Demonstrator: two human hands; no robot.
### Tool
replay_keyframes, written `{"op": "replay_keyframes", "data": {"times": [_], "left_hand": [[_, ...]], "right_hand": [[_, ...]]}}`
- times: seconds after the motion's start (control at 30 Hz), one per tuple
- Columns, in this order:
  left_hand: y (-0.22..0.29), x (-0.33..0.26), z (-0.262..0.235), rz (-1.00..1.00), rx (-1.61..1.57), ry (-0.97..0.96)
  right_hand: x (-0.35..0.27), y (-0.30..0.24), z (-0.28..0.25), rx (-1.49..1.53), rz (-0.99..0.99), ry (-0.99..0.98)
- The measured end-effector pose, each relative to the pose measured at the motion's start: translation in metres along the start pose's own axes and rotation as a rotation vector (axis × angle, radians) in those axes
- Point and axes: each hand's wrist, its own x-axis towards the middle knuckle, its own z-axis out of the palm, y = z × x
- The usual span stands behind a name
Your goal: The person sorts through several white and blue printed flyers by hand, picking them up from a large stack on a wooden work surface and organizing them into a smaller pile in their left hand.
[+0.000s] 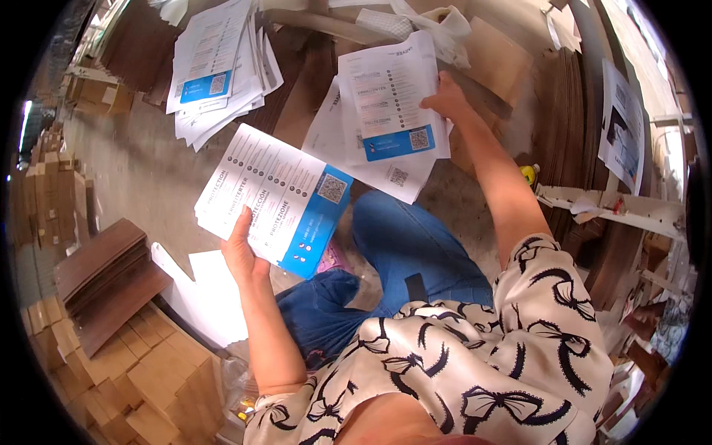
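My left hand (243, 252) is closed on a stack of white printed leaflets (274, 189) with a blue band and a square code, its thumb across the top. The stack is tilted, in front of my left knee. Farther off and to the right, my right hand (450, 100) grips the right edge of another blue-banded leaflet (386, 111), thumb on top and fingers behind. Whether it holds one sheet or several I cannot tell. Under that leaflet lie more white sheets (322, 137), partly covered.
A loose pile of similar leaflets (222, 55) lies at the far left. Brown boards (100, 271) rest on cardboard boxes (148, 356) at the near left. Upright brown panels (567, 119) stand on the right, near a white bracket (593, 208). My jeans-clad knees (415, 245) are between my arms.
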Motion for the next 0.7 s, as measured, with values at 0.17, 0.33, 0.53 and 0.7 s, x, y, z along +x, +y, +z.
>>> {"op": "replay_keyframes", "data": {"times": [0.17, 0.33, 0.53, 0.7], "left_hand": [[0.002, -0.006, 0.011, 0.000, -0.001, 0.024], [0.008, -0.014, 0.016, 0.023, 0.009, 0.065], [0.008, -0.013, 0.018, 0.003, 0.048, 0.068], [0.007, -0.013, 0.018, -0.030, 0.074, 0.052]], "right_hand": [[0.023, 0.036, -0.022, 0.359, -0.222, -0.194], [-0.003, 0.043, -0.026, 0.126, -0.109, -0.226], [-0.006, 0.060, -0.021, 0.156, -0.106, -0.205], [-0.004, 0.041, -0.026, -0.041, -0.148, -0.249]]}}
